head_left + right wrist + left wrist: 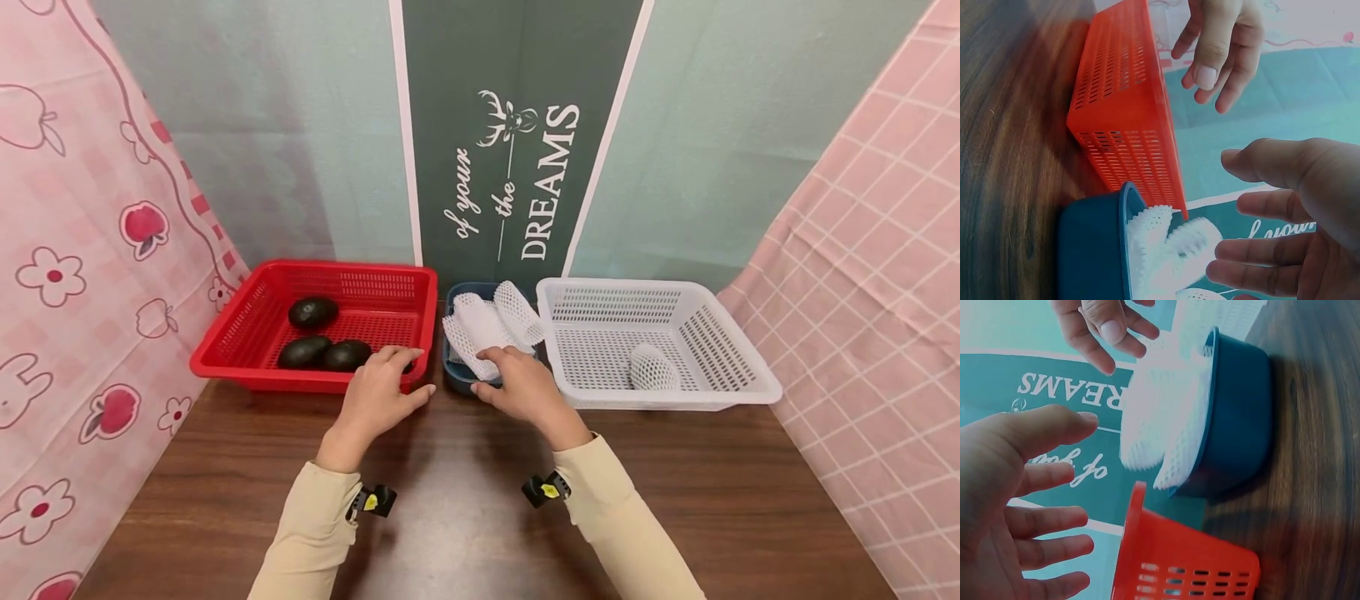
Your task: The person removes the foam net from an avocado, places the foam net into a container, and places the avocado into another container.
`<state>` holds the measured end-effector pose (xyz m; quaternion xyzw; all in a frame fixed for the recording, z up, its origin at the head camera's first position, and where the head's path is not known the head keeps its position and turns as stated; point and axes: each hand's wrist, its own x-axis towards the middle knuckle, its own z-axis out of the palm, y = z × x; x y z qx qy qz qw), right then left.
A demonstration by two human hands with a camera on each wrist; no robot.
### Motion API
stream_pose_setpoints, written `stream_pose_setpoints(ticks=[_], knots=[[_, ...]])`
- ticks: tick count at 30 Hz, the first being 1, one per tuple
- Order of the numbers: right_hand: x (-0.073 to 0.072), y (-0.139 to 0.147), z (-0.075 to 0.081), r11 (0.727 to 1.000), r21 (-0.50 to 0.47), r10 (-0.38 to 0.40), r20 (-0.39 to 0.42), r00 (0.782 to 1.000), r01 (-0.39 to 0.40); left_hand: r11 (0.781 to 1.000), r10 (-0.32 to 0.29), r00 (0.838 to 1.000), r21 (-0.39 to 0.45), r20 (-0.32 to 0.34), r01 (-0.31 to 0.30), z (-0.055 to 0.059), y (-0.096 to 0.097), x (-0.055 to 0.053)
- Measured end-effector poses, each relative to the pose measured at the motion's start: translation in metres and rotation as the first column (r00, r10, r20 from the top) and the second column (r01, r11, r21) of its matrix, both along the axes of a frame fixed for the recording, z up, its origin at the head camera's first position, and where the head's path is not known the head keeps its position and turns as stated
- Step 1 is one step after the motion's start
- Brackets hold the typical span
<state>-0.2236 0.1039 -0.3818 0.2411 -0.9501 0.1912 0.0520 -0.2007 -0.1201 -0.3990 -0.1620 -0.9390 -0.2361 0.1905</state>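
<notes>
My left hand (377, 394) hovers over the front right corner of the red basket (258, 382), thumb apart from the fingers and nothing held. Several dark avocados (313, 312) lie in that basket, one mostly hidden behind my left fingers. White foam net sleeves (480, 325) fill the small blue bin (461, 377) and stick up over its rim. Just above the bin's front edge is my right hand (525, 387), its fingers relaxed and overlapping the sleeves in the head view. In the right wrist view these fingers (1260, 251) extend loosely beside the sleeves, gripping none.
On the right stands a white basket (645, 398) with one net-wrapped fruit (652, 368) inside. All three containers line up along the back of the brown wooden table (457, 517). Printed cloths (300, 125) hang behind and at both sides.
</notes>
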Motion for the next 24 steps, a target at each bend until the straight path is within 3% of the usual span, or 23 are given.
stream_pose_setpoints(ticks=[13,24], knots=[[0.007,0.017,0.0,1.0,0.001,-0.025,-0.004,1.0,0.025,0.998,-0.042,0.999,-0.05,-0.023,0.04,-0.004,0.022,0.0],[0.004,0.047,0.0,0.998,-0.036,-0.045,-0.024,0.999,0.044,0.989,-0.142,0.989,-0.057,-0.041,0.14,-0.014,0.043,0.001]])
